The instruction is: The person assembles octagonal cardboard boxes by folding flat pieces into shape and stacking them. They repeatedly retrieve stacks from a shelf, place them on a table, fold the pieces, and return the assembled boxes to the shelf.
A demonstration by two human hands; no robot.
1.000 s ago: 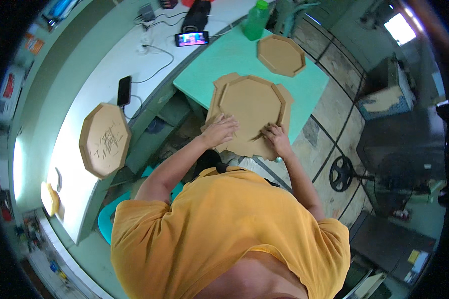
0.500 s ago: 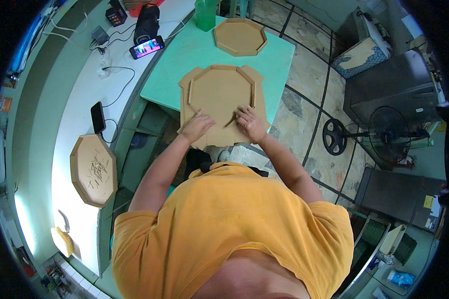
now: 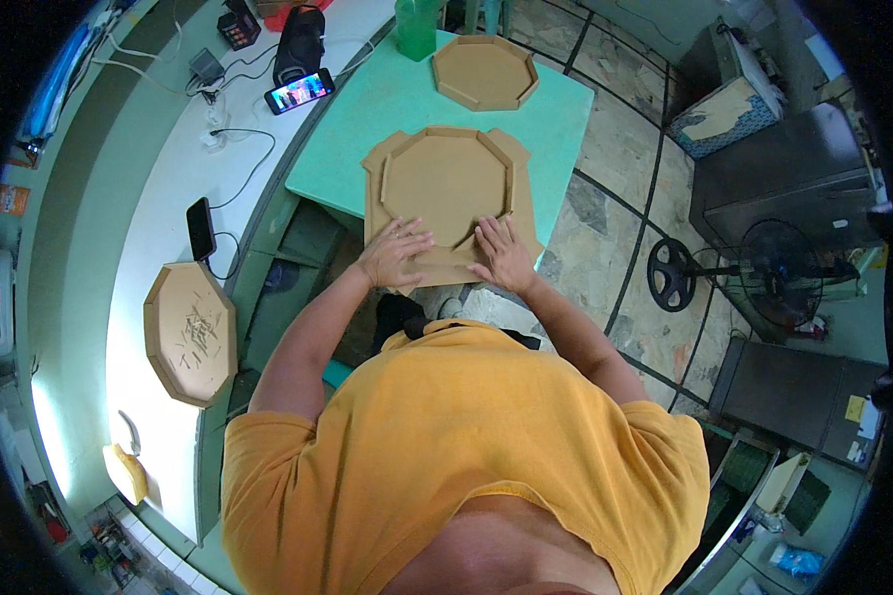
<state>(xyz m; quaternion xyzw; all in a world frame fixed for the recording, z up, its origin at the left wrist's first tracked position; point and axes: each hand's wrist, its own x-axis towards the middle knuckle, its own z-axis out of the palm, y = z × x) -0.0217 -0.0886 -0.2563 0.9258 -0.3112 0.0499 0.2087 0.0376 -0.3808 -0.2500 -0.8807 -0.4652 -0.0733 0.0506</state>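
Observation:
A brown cardboard sheet (image 3: 446,178) lies at the near end of the green table, partly folded into an octagonal tray with low walls standing at its far and side edges. My left hand (image 3: 397,253) rests on its near left part, fingers spread. On the near right part lies my right hand (image 3: 504,255), its fingers also stretched out and touching the cardboard beside a narrow slanted strip or wall piece. Neither hand grips anything. What lies under the palms is hidden.
Beyond it on the green table (image 3: 347,149) are a finished-looking octagonal cardboard tray (image 3: 484,71) and a green cup (image 3: 415,30). On the white counter at left, another octagonal tray (image 3: 191,382) holds small sticks, near phones (image 3: 200,230). A fan (image 3: 779,263) stands right.
My fingers have spread and flattened onto the cardboard, where the right hand was bent at the slanted strip before. The whole view has shifted slightly.

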